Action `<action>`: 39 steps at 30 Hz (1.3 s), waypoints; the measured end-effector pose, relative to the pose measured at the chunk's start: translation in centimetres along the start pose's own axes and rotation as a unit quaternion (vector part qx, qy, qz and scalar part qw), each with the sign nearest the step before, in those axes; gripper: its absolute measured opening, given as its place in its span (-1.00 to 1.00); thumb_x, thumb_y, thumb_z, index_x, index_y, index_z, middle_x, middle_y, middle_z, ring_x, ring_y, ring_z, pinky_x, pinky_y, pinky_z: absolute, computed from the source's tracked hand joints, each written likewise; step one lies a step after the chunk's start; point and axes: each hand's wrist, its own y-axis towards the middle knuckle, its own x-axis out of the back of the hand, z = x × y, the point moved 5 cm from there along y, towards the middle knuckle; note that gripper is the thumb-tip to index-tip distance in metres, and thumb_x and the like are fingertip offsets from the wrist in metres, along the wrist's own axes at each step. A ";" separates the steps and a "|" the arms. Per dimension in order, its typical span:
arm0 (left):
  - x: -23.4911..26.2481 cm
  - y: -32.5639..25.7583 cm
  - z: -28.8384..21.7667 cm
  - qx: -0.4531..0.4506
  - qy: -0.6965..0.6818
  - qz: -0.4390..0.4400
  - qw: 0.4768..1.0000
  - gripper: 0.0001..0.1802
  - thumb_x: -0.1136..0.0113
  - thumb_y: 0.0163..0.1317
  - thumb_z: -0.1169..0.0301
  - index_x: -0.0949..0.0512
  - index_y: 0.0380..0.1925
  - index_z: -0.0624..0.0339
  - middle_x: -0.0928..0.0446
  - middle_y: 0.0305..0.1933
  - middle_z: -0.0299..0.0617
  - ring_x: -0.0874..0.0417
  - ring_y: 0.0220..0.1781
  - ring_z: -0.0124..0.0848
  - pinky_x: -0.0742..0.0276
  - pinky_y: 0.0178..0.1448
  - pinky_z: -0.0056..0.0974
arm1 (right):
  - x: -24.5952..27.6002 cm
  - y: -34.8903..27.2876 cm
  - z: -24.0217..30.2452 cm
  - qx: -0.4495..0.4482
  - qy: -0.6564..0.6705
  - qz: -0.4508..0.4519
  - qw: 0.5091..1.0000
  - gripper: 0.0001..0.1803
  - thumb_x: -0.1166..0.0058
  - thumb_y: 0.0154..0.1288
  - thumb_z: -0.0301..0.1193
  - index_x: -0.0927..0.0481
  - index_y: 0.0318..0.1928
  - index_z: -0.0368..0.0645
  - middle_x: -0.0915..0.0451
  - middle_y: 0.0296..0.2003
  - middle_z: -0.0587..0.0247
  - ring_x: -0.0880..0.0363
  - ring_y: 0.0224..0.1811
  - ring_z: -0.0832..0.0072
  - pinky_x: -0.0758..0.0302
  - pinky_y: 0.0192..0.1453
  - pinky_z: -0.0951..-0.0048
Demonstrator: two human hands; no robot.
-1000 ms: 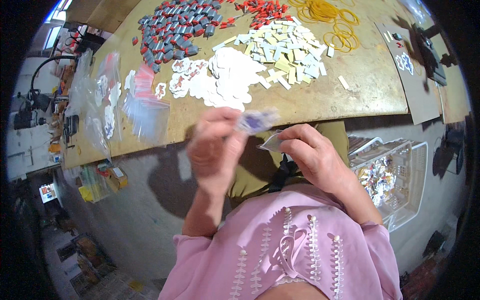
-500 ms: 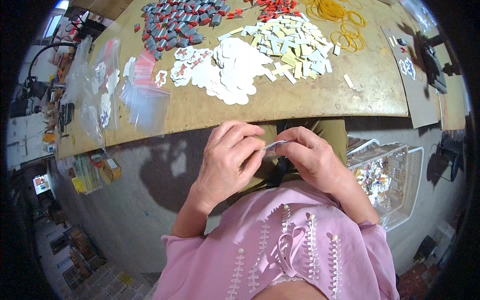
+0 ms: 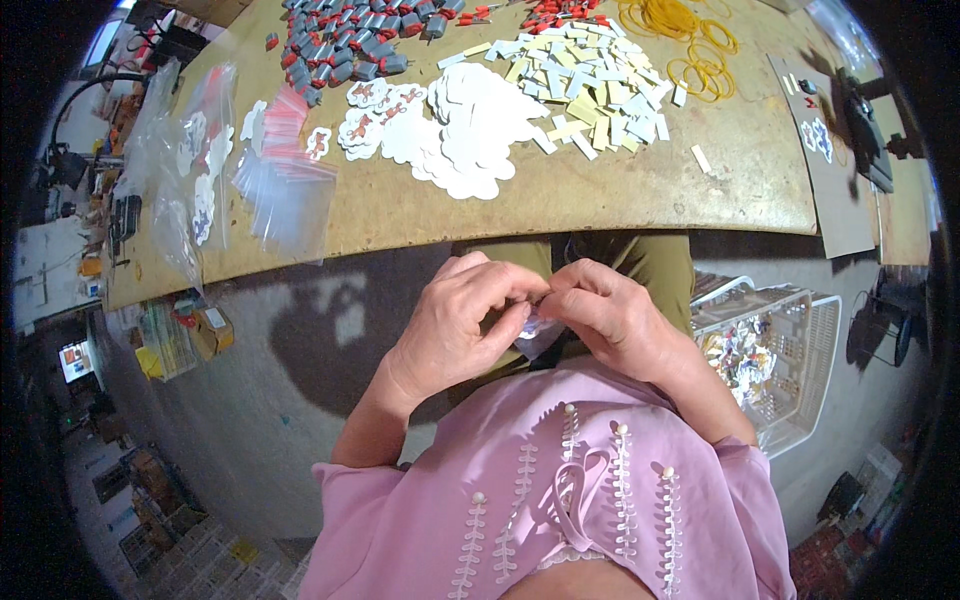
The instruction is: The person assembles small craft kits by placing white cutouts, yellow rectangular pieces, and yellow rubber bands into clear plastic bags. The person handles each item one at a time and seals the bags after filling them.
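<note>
The small clear packet (image 3: pixel 537 328) is mostly hidden between the fingers; left hand (image 3: pixel 455 325) and right hand (image 3: pixel 612 315) pinch it closed-fingered, below the table (image 3: pixel 640 190) edge.

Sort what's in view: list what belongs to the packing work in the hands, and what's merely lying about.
In the work:
left hand and right hand, fingers pinching a small clear bag
stack of clear bags
white die-cut cards
basket of filled packets

Lying about:
yellow rubber bands
grey and red clips
boxes on the floor
</note>
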 end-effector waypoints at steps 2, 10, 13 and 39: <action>-0.2 -0.3 0.2 0.014 -0.027 -0.030 0.999 -0.75 -0.44 0.22 0.55 -0.70 -0.10 0.10 -0.71 -0.21 -0.27 -0.68 -0.19 -0.22 -0.57 0.00 -0.12 | 0.3 0.1 0.0 0.005 0.002 -0.014 1.000 -0.69 -0.30 0.17 -0.71 -0.72 -0.06 -0.23 -0.67 -0.09 0.04 -0.72 -0.06 0.07 -0.70 0.00 0.21; -0.3 -0.5 0.7 -0.038 0.032 -0.008 0.999 -0.71 -0.53 0.15 0.47 -0.69 -0.12 0.13 -0.71 -0.19 -0.25 -0.67 -0.07 -0.17 -0.56 0.11 -0.08 | 0.3 0.7 -0.2 0.019 -0.028 -0.002 0.999 -0.70 -0.33 0.19 -0.67 -0.72 -0.05 -0.22 -0.66 -0.10 0.08 -0.70 -0.06 0.07 -0.66 0.00 0.16; -0.3 0.1 0.5 -0.022 0.006 0.013 1.000 -0.75 -0.53 0.14 0.47 -0.69 -0.19 0.16 -0.70 -0.18 -0.22 -0.66 -0.07 -0.14 -0.56 0.12 -0.07 | 0.5 0.4 0.2 0.028 -0.040 -0.005 0.999 -0.73 -0.33 0.20 -0.64 -0.70 -0.07 -0.23 -0.65 -0.11 0.09 -0.68 -0.06 0.06 -0.65 0.01 0.14; 17.0 5.9 10.6 0.101 0.122 -0.146 0.977 -0.82 -0.53 0.28 0.44 -0.79 -0.19 0.32 -0.74 -0.15 -0.16 -0.78 -0.14 -0.38 -0.67 -0.02 -0.26 | 0.4 -0.2 -0.5 0.006 -0.106 0.015 0.994 -0.76 -0.23 0.17 -0.68 -0.63 -0.13 -0.23 -0.60 -0.15 0.05 -0.64 -0.05 0.03 -0.64 0.02 0.11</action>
